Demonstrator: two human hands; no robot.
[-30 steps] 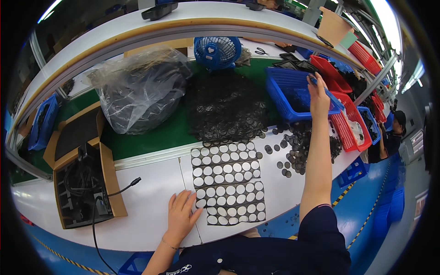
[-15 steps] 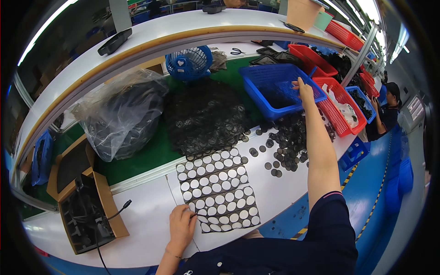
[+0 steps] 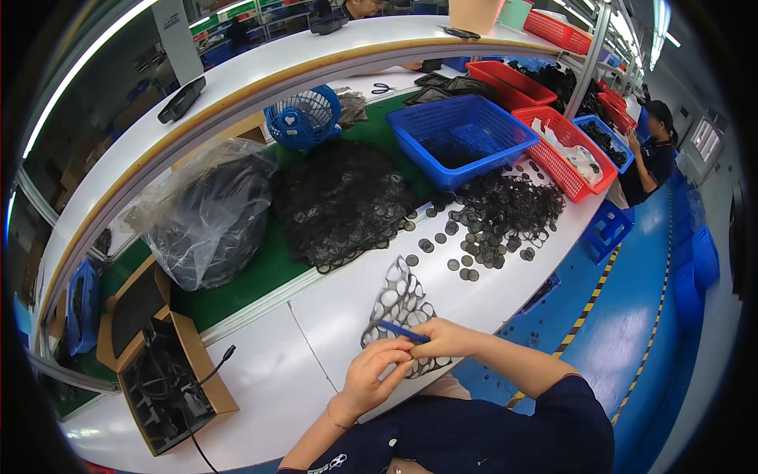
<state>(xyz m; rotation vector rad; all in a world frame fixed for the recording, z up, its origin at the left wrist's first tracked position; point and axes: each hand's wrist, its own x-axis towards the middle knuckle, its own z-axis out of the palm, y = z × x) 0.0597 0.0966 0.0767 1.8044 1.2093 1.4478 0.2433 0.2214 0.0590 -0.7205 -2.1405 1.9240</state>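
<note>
Free room on the white tabletop (image 3: 268,347), between the cardboard box (image 3: 222,399) and the black perforated sheet (image 3: 403,302); less of it at far right, beside loose black discs (image 3: 496,254). Rumpled, close to the tabletop's front edge, partly under 2 hands. Gripping a blue tool (image 3: 403,331) in the right hand (image 3: 444,338), with forearm slanted in from the right. Bent at the fingers of the left hand (image 3: 369,379), with tips beside the right; no telling whether pinching the sheet. On the dark shirt (image 3: 489,434), a pale logo (image 3: 338,460).
</note>
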